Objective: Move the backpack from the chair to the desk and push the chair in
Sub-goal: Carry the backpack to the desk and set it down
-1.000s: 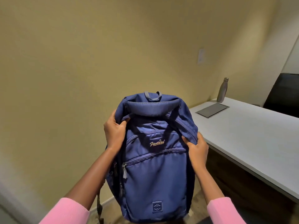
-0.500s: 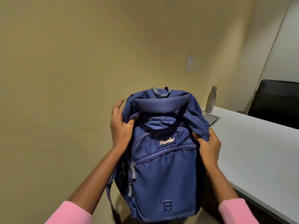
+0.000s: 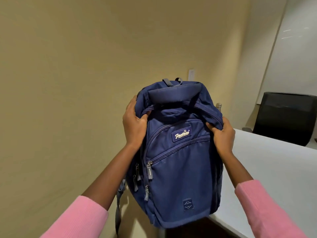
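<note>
While carrying it toward the desk [image 3: 274,169] at the right, the left hand [image 3: 135,124] and right hand [image 3: 223,136] clamp the blue backpack [image 3: 180,160] upright between them.

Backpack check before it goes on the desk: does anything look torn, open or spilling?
Nothing stands out. The backpack hangs upright between the left hand and right hand, front zippers closed, no tears showing. Its back is hidden.

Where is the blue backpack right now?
In the head view, the blue backpack is centre frame, held upright between the left hand and right hand, at the desk's near-left corner.
</note>
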Available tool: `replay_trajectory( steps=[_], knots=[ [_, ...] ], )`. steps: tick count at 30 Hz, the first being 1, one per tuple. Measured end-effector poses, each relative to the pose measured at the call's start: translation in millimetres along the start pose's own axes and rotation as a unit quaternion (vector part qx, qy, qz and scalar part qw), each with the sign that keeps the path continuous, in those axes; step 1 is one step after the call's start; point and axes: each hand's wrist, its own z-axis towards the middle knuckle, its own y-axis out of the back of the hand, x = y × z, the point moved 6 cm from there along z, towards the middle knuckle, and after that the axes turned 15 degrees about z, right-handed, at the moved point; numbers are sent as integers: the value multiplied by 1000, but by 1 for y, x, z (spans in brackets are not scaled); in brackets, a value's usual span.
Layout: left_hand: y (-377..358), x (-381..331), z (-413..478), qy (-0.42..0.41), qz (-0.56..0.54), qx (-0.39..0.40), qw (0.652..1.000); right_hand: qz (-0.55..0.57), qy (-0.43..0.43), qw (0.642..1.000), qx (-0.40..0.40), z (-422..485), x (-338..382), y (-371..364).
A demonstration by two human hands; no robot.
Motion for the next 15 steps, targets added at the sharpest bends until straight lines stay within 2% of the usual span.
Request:
replay_trajectory(
  steps=[6, 15],
  knots=[
    [-66, 27, 43, 18, -4, -14, 1000, 12, -2, 1000, 22, 79, -47, -23],
    [-150, 53, 76, -39, 11, -75, 996, 28, -29, 997, 65, 171, -137, -48]
  ],
)
